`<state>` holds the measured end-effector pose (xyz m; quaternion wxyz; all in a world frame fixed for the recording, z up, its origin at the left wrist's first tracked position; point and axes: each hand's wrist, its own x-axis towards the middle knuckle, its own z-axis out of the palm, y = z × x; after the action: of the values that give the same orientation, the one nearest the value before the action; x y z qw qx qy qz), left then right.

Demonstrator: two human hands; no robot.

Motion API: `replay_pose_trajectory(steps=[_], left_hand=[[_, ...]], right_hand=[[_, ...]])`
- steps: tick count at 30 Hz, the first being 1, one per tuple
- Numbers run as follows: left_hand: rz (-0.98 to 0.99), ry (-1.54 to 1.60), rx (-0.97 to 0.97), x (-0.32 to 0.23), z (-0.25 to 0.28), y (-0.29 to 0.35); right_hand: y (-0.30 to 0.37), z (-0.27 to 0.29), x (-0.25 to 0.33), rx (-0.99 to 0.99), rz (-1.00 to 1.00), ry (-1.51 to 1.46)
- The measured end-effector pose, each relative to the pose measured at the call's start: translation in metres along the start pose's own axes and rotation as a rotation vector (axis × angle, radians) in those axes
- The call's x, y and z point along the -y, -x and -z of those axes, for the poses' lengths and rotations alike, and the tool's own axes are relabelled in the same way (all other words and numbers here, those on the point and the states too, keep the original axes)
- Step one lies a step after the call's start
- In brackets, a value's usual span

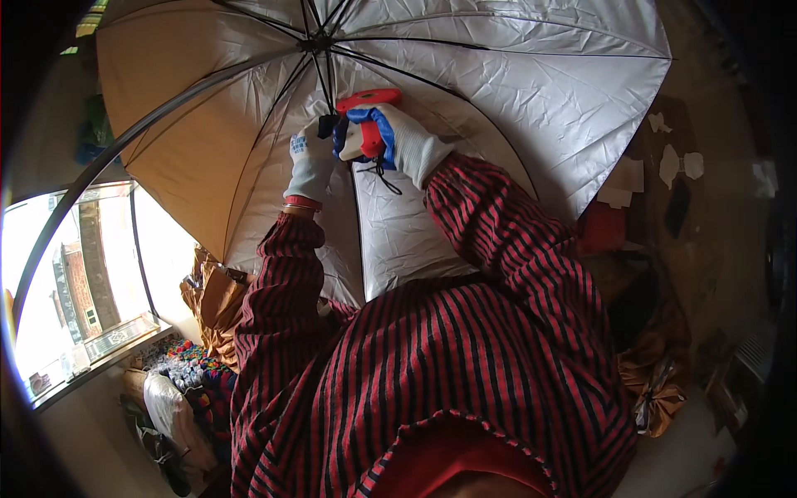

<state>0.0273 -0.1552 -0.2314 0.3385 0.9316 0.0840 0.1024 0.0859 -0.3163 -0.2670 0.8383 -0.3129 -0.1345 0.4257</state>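
Note:
An open umbrella (573, 91) with a silvery lining spreads in front of me, its inner side toward me. Its dark ribs meet at a hub (318, 43), and a long dark shaft (178, 93) curves away to the lower left. My right hand (407, 143), in a white and blue work glove, is closed around a red and white handheld tool (369, 141) with a thin black cord loop hanging below. Close beside it, my left hand (310, 162), gloved alike, is closed by a small black piece near the ribs; what its fingers grip is hidden.
A bright window (79, 282) lies at the left. Below it are a multicoloured knitted or yarn item (187, 365) and a clear plastic bag (166, 407). Shiny brown fabric (214, 303) bunches beside my left arm, and more brown fabric (656, 386) lies at the right.

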Motion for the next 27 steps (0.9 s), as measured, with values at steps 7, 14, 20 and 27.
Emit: replay_pose_trajectory(steps=[7,14,20,27], left_hand=[[0.055,-0.086,-0.029,0.020,-0.003,0.006],[0.064,-0.276,-0.071,-0.001,-0.013,0.004],[-0.087,-0.480,-0.095,0.012,0.035,-0.031],[-0.108,-0.563,-0.310,0.024,0.082,-0.092]], right_hand=[[0.013,-0.026,0.018,-0.072,-0.298,-0.170],[-0.010,0.021,-0.008,-0.224,-0.235,0.107],[0.023,-0.015,0.014,-0.218,-0.129,-0.242],[0.024,-0.017,0.004,-0.127,0.120,0.074]])
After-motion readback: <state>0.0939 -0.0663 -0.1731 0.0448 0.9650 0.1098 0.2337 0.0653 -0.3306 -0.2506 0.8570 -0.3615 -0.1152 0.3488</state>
